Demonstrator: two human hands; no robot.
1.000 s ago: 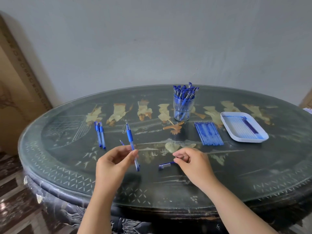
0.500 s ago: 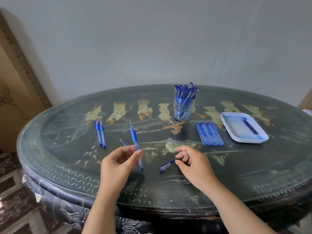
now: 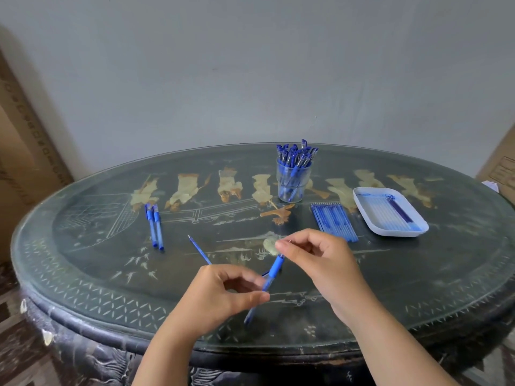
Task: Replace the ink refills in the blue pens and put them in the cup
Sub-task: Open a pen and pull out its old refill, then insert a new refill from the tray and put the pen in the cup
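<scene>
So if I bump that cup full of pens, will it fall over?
Probably it could tip. The cup is tall and narrow, and the pens stick out above its rim, so it looks top-heavy. On the glossy table it might slide first if pushed low.

1. The cup (image 3: 294, 181) stands near the middle of the far edge of the surface (image 3: 418, 274), with pens (image 3: 295, 157) upright in it.
2. The tray (image 3: 362, 196) lies right of the cup, toward the right edge.
3. A row of refills (image 3: 334, 222) lies on the surface between cup and tray, slightly nearer.
4. A pair of pens (image 3: 154, 227) lies side by side in the left half.
5. A loose refill (image 3: 199, 249) lies between that pair and the left hand (image 3: 220, 299).
6. One pen (image 3: 271, 277) slants above the near middle, with the left hand on its nearer part and the right hand (image 3: 320, 263) at its far end.
</scene>
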